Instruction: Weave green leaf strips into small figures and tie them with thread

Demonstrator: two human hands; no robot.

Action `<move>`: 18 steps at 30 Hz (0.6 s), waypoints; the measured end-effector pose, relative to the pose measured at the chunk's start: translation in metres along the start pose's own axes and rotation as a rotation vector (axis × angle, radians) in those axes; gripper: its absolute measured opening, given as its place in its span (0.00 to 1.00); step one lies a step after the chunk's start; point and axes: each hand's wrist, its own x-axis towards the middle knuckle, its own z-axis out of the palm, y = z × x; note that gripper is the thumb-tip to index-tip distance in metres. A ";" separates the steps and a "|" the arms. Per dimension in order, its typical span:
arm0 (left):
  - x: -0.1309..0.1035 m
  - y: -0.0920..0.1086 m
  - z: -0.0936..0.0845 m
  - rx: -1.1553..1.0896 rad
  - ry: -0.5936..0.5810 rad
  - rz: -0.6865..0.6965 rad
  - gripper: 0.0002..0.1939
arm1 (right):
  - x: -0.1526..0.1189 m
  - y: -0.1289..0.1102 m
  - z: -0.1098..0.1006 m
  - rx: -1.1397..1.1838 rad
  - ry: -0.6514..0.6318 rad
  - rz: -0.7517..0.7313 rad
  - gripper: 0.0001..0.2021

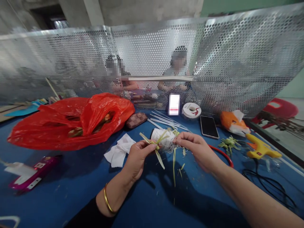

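Observation:
My left hand (139, 158) pinches a small knotted piece of pale green leaf strips (157, 144) between thumb and fingers, its loose ends sticking out several ways. To its right, my right hand (194, 147) is closed in a pinch at about the same height. What lies between those fingertips is too small to make out. Just behind both hands a spool of white thread (165, 135) rests on its side on the blue table (152, 202). Loose leaf shreds (174, 164) are scattered below the right fingertips.
To the left lie a red plastic bag (57, 126), white tissue (120, 150), a checked pouch (136, 120) and a purple object (35, 174). To the right are a phone (209, 126), ribbon roll (191, 110), tissue pack (234, 122) and yellow glue gun (261, 148) with cord. A perforated metal screen (147, 41) stands behind.

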 end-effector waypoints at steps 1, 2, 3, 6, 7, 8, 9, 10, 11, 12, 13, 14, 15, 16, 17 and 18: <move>0.000 0.000 0.000 0.018 -0.007 0.022 0.07 | 0.000 -0.001 -0.002 -0.004 -0.040 0.009 0.10; -0.001 0.001 0.000 0.036 -0.012 0.045 0.07 | 0.000 -0.003 -0.003 -0.023 -0.081 0.016 0.10; -0.001 0.001 0.001 0.052 -0.017 0.065 0.06 | 0.000 -0.004 -0.004 -0.051 -0.113 0.025 0.11; -0.002 0.002 0.001 0.082 -0.026 0.094 0.06 | -0.001 -0.007 -0.006 -0.127 -0.144 0.063 0.10; -0.002 0.001 0.001 0.084 -0.030 0.093 0.06 | -0.002 -0.008 -0.007 -0.120 -0.145 0.074 0.09; -0.001 0.001 0.001 0.085 -0.036 0.088 0.06 | -0.002 -0.009 -0.008 -0.087 -0.133 0.078 0.09; -0.001 0.001 0.000 0.080 -0.041 0.079 0.06 | -0.001 -0.010 -0.010 -0.031 -0.105 0.075 0.09; 0.000 0.001 -0.001 0.067 -0.044 0.064 0.06 | 0.001 -0.010 -0.013 0.046 -0.058 0.068 0.09; 0.001 0.002 -0.003 0.043 -0.044 0.045 0.06 | 0.003 -0.009 -0.016 0.140 0.005 0.065 0.08; 0.002 0.002 -0.004 0.007 -0.040 0.027 0.06 | 0.006 -0.007 -0.020 0.247 0.075 0.077 0.08; 0.003 0.002 -0.006 -0.040 -0.032 0.009 0.06 | 0.010 -0.005 -0.025 0.357 0.141 0.107 0.07; 0.005 0.003 -0.007 -0.096 -0.022 -0.003 0.06 | 0.014 -0.001 -0.031 0.473 0.192 0.154 0.06; 0.006 0.004 -0.008 -0.158 -0.008 -0.012 0.06 | 0.019 0.002 -0.037 0.579 0.231 0.211 0.05; 0.008 0.006 -0.009 -0.222 0.010 -0.023 0.04 | 0.023 0.006 -0.043 0.663 0.262 0.242 0.05; 0.010 0.007 -0.010 -0.284 0.042 -0.041 0.02 | 0.027 0.009 -0.049 0.723 0.282 0.222 0.05; 0.011 0.009 -0.010 -0.342 0.080 -0.062 0.02 | 0.030 0.012 -0.054 0.749 0.293 0.184 0.05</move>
